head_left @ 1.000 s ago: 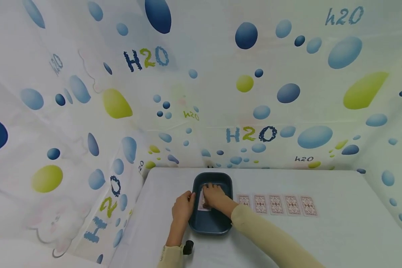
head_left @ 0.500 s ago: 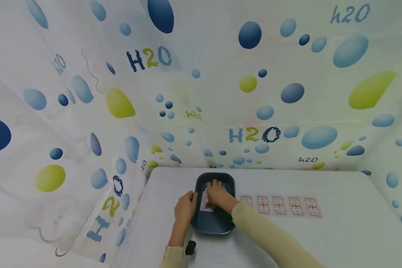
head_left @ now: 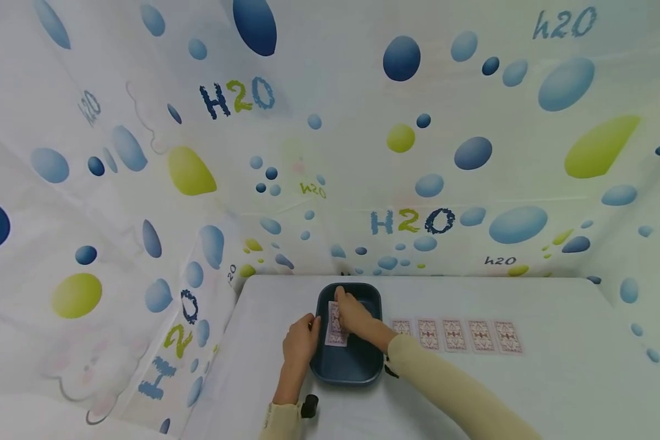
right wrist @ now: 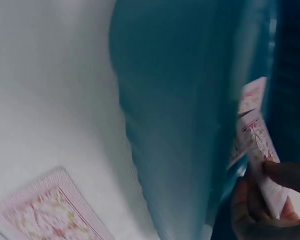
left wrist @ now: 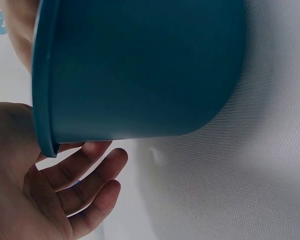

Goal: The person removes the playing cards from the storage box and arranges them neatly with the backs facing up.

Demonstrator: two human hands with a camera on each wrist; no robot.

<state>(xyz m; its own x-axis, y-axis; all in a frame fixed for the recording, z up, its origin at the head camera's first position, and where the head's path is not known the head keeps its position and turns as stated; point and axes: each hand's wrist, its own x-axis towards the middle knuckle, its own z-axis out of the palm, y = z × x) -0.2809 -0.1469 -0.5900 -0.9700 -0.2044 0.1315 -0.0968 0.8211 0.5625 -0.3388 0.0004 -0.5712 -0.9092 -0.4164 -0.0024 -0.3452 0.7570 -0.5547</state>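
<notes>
A dark blue plastic tub stands on the white-covered table. My left hand holds its left rim; in the left wrist view the hand's fingers curve under the rim beside the outer wall. My right hand is inside the tub, near its far end. Thumb and fingers there pinch a red-patterned playing card, tilted, as the right wrist view shows. Behind it, deeper in the tub, another playing card shows partly. In the head view the cards overlap, pattern side up, partly hidden by my hand.
Right of the tub, several playing cards lie in a row, backs up; the nearest is partly hidden by my right arm. A white sheet printed with blue and green drops hangs behind the table. A black strap piece sits at my left wrist.
My right hand has turned and shifted slightly toward the tub's far end, uncovering more of the cards. The left hand keeps its hold on the rim.
</notes>
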